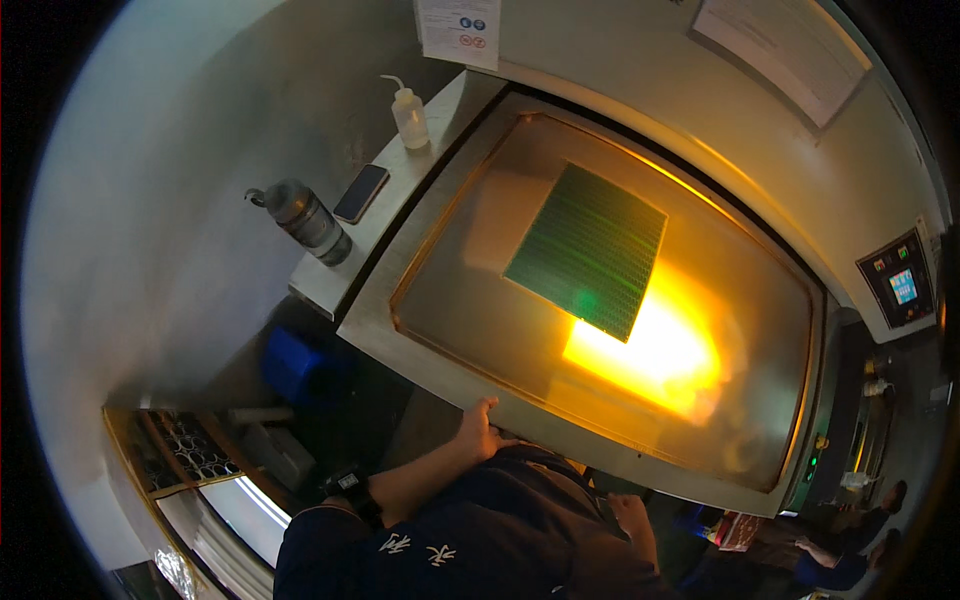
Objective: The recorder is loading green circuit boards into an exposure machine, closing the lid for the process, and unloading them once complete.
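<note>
A green circuit board panel point(592, 250) with fine rows of pattern lies flat on the wide, framed bed point(460, 250) of a machine. Strong yellow light glows beside and below the panel's near right corner. My left hand point(480, 434) rests at the bed's front edge, fingers apart and nothing in them; a dark watch-like device point(350, 488) is on that wrist. Close to my body, below the front edge, is my right hand point(630, 516). Its fingers are small and partly hidden. Neither hand touches the panel.
Along the left ledge stand a grey drinking bottle point(312, 228) and a squeeze bottle point(409, 118), with a phone point(362, 193) between them. A control panel point(900, 282) is at far right. Other people point(840, 560) are at lower right. A blue bin-like object point(292, 364) sits lower left.
</note>
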A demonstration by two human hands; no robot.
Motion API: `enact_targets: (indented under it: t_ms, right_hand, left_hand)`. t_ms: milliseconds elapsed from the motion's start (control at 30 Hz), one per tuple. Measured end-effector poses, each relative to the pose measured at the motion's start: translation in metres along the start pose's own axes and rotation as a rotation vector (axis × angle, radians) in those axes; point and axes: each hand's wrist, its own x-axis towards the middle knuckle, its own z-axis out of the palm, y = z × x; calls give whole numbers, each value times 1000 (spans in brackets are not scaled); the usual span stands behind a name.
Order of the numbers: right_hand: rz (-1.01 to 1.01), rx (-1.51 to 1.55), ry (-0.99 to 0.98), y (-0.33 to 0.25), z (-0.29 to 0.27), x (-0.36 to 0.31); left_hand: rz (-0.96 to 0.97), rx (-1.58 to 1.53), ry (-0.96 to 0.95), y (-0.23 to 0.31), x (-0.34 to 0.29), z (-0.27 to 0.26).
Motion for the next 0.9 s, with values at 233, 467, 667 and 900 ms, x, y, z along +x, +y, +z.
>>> enact_targets:
  t_ms: [233,467,667,900]
  right_hand:
    - [109,285,-81,13,-7,13]
    - [36,379,-55,-10,-20,38]
    - [-327,268,61,9,-50,113]
    - [-304,-255,117,-3,-143,246]
  left_hand:
    - [25,9,32,4,6,4]
    - [305,204,111,-22,42,2]
    - [156,447,-113,-80,92,-1]
    - [383,869,-134,-109,63,48]
